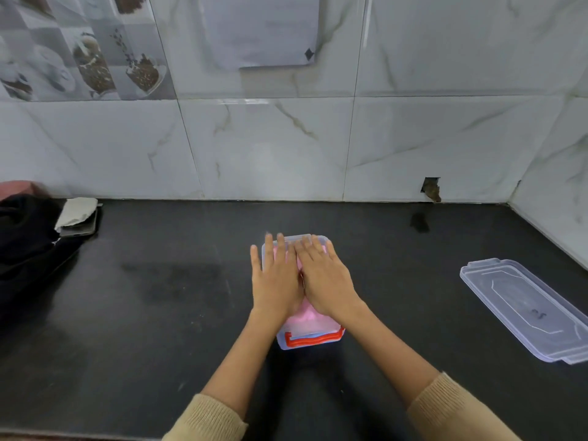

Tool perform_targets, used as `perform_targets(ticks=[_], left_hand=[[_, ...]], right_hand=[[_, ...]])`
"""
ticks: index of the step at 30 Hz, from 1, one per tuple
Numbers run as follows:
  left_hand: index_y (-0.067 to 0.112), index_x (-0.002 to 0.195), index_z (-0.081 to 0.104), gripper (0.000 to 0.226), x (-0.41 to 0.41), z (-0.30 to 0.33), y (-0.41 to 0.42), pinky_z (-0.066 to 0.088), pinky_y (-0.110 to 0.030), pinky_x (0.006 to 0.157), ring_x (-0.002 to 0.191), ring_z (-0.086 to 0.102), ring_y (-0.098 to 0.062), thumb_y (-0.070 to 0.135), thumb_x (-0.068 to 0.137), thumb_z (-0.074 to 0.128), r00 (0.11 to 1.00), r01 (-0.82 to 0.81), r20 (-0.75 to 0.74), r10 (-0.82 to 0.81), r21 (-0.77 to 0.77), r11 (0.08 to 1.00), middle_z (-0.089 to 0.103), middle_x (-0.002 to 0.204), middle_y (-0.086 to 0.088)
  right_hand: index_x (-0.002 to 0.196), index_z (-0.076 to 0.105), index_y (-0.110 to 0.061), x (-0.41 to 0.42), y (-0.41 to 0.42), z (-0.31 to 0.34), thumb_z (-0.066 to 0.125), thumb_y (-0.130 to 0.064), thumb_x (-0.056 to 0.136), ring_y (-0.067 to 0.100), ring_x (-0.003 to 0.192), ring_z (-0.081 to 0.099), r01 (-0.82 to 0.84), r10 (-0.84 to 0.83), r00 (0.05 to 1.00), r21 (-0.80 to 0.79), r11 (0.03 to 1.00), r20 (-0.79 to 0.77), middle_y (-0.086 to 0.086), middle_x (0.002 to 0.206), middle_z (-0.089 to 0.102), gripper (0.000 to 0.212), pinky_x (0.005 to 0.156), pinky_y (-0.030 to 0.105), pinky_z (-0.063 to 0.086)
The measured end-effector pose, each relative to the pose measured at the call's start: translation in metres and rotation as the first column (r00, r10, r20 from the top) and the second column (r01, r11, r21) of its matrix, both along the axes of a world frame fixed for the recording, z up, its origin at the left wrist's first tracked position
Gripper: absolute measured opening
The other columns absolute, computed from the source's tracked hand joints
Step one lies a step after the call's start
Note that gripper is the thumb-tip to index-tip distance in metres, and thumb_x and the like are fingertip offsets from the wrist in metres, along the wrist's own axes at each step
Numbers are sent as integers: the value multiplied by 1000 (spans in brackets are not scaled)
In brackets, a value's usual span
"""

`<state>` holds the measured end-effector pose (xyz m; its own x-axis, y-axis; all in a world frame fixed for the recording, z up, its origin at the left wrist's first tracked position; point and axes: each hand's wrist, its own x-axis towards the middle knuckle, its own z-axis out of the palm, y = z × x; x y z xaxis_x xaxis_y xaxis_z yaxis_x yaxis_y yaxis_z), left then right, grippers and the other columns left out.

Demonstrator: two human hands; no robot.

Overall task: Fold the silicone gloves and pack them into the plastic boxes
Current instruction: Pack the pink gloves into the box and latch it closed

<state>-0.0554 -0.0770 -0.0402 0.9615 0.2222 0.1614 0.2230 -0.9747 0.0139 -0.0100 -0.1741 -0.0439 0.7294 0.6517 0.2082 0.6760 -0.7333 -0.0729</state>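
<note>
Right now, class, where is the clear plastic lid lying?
In the head view, the clear plastic lid lies flat on the black countertop at far right, apart from the box under both hands.

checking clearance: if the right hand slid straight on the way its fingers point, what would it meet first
Probably the far rim of the plastic box under the right hand; beyond that, bare counter, then the tiled wall. Depth is unclear.
</note>
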Motion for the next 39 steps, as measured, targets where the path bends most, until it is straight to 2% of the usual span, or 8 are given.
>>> perform_targets(ticks=[3,5,11,16,23,30,35,39], left_hand=[[17,152,7,57,-6,6,13,-3,-49,118,149,-3,-23,36,101,23,985,-27,165,59,-186,982,4,162,-5],[15,152,8,56,-6,6,8,-3,-45,119,149,-2,-22,35,102,23,980,-2,189,57,-277,961,6,162,-5],[12,151,14,56,36,4,-89,-2,-32,118,149,1,-20,32,102,30,923,363,276,-267,-397,843,9,161,-7],[8,151,13,58,72,-16,-202,4,-36,120,149,4,-23,31,102,32,811,559,144,-566,-476,679,10,160,-11],[12,152,10,60,81,-53,-298,7,-41,120,149,2,-26,29,101,35,658,598,-94,-748,-538,594,8,161,-12],[16,142,39,48,84,-69,-299,11,-43,120,149,5,-26,35,98,43,594,689,-71,-801,-470,552,17,159,-5],[17,104,60,15,83,-69,-281,11,-46,119,147,17,-24,16,97,46,571,756,74,-817,-436,489,39,151,3],[20,122,58,31,79,-55,-265,1,-37,121,146,21,-19,13,98,39,571,776,204,-795,-451,442,57,134,4]], right_hand=[[151,3,-13,-2,-8,5,25,-30,102,19,149,3,35,-22,998,226,974,-61,3,161,8,56,114,29,-9],[151,2,-15,-1,-20,5,25,-32,102,19,148,3,77,-53,993,238,968,-105,1,161,8,57,114,30,-8],[151,7,-12,4,-121,0,31,-30,101,22,148,6,376,-326,921,263,889,-213,5,159,17,59,119,39,1],[151,5,-11,-22,-245,-20,30,-31,101,24,148,5,709,-648,700,189,679,-300,8,159,16,59,119,42,1],[152,7,-12,-54,-343,-43,30,-28,101,27,148,10,897,-815,435,107,429,-384,7,158,21,58,120,44,5],[150,18,-18,-38,-334,-57,29,-28,101,28,148,9,867,-787,478,69,493,-389,7,159,19,51,119,47,5],[131,48,-22,-28,-317,-62,36,-27,100,26,146,17,835,-746,533,105,540,-399,2,152,35,33,118,49,4],[132,46,-32,-28,-306,-48,53,-41,92,21,146,19,776,-657,624,234,586,-423,-8,146,42,42,117,51,-4]])
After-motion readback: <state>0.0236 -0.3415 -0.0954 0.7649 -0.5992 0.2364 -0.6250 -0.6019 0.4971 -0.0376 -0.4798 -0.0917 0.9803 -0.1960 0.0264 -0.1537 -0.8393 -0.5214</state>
